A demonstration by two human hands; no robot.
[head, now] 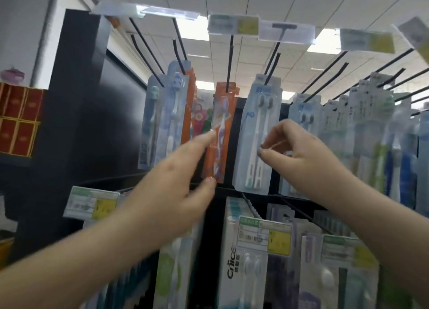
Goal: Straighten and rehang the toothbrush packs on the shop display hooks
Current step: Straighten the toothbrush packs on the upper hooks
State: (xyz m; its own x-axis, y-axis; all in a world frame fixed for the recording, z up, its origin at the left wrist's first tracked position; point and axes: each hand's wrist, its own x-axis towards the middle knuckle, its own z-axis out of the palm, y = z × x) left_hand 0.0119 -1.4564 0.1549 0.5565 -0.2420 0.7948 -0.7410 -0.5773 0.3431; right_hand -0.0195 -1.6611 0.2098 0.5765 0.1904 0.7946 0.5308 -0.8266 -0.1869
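1. Left hand (178, 169) reaches up to the orange toothbrush pack (219, 132): index tip touches the pack's left edge abt mid-height, thumb tip at its bottom-left corner. Fingers mostly straight, not wrapped round anything; hand is motion-blurred.
2. Orange pack hangs on a black display hook (229, 64), tilted a bit, lower end swung left. Purple/white brush visible inside.
3. Right hand (299, 150) is up in front of the pale-blue twin-brush pack (257, 136). Fingers curled, thumb & forefinger tips close together at the pack's right edge; can't tell if they actually pinch it or just hover.
4. Twin pack hangs on the next hook to the right, w/ two white brushes, roughly upright.
5. Left of the orange one: clear blister packs (162, 120) w/ teal and blue brushes on two more hooks, another orange card behind.
6. Far right: a row of more blue/white packs (362, 122) on hooks, blurred.
7. Price-tag holders (233, 24) at the hook ends overhead, some w/ yellow labels.
8. Lower row: white boxed pack marked "Cnice" (232, 267), w/ a green-yellow price label (264, 235) in front; another label (91, 203) lower left.
9. Red boxes (19, 120) stacked at far left.
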